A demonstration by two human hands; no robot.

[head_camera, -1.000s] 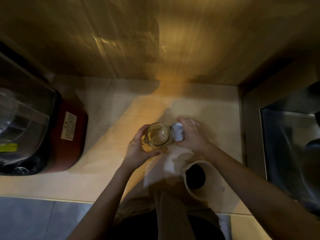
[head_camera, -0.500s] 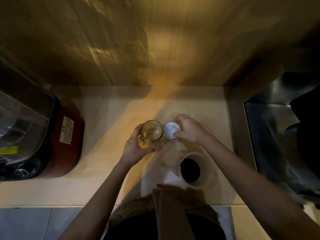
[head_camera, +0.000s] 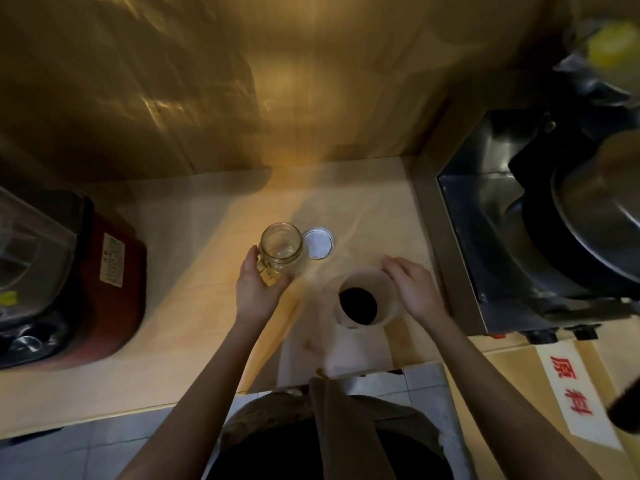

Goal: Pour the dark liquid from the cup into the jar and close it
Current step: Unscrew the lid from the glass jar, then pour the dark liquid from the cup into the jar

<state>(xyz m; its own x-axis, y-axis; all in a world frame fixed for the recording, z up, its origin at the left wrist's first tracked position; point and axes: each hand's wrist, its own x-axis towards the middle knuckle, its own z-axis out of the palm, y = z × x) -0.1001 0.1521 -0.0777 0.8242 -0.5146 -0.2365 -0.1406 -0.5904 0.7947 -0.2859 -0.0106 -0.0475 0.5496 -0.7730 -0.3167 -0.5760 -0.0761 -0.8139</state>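
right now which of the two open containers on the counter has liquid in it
The pale cup by the right hand: dark liquid fills its bottom. The clear glass jar, gripped by the left hand, looks empty, its round metal lid lying beside it.

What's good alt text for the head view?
Left hand grips an open, empty glass jar on a wooden counter; right hand reaches for a cup of dark liquid. The jar's lid lies beside it.

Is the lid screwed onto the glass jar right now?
No. The lid lies flat on the counter beside the open jar, which the left hand holds.
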